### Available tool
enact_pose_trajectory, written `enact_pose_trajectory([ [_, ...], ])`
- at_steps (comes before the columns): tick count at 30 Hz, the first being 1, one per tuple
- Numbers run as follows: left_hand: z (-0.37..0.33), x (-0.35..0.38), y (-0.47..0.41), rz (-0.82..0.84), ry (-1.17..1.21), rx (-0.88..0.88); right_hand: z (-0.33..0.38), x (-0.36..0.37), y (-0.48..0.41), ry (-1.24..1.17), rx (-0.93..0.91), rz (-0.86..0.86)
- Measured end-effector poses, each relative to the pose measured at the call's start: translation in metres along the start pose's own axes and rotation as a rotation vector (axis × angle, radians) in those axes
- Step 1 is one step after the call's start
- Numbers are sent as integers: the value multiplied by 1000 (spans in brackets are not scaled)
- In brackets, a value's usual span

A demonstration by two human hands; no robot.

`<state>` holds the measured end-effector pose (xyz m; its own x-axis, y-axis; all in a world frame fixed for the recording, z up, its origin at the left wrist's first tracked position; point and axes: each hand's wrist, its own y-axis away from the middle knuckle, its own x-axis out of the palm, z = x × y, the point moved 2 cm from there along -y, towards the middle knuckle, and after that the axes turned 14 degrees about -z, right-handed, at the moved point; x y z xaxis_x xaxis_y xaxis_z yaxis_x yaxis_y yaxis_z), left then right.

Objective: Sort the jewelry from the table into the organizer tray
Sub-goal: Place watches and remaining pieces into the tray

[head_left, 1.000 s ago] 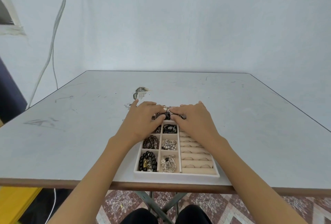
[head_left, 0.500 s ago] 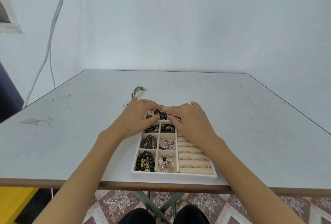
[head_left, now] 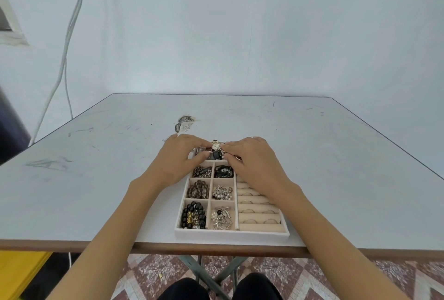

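tray (head_left: 231, 233) at near edge of table (head_left: 336, 155) | left hand (head_left: 179, 158), right hand (head_left: 252, 162) pinch watch (head_left: 215, 146) at tray's far end | table wide beyond

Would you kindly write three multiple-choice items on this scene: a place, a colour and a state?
1. Where on the table does the organizer tray sit?
A. the far left corner
B. the near edge
C. the far edge

2. What colour are most beads of the bracelet in the tray's nearest left compartment?
A. red
B. white
C. black

3. How is the watch?
A. pinched by both hands
B. lying alone on the table
C. worn on a wrist

Answers:
1. B: the tray's front rim lies along the table's near edge.
2. C: its beads are mostly black.
3. A: the left hand and right hand both pinch it over the tray's far end.
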<state>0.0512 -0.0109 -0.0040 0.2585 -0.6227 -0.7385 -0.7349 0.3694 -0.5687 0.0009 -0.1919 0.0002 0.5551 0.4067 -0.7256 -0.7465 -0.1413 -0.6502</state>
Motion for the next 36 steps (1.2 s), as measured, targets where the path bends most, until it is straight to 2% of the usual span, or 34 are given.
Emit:
enact_pose_trajectory([
  [2, -2, -2, 8, 15, 98, -85, -4, -6, 1, -188, 135, -37],
  [4, -8, -7, 21, 4, 276, -273, -7, -15, 3, -422, 335, -122],
  [7, -18, -12, 42, -123, 472, -491, -11, -28, 13, -701, 649, -251],
  [10, -35, -14, 61, -182, 630, -606, -14, -34, 35, -898, 893, -213],
  [12, -46, -12, 69, -182, 705, -646, -14, -36, 51, -962, 959, -187],
  [16, -60, -8, 71, -173, 750, -682, -7, -41, 65, -1043, 986, -141],
  [20, -65, -10, 68, -177, 757, -726, 9, -40, 65, -898, 881, -41],
  [23, -67, -11, 67, -177, 762, -742, 16, -40, 63, -851, 858, -53],
  [36, -66, -11, 46, -207, 827, -732, 6, -42, 46, -908, 869, -64],
])
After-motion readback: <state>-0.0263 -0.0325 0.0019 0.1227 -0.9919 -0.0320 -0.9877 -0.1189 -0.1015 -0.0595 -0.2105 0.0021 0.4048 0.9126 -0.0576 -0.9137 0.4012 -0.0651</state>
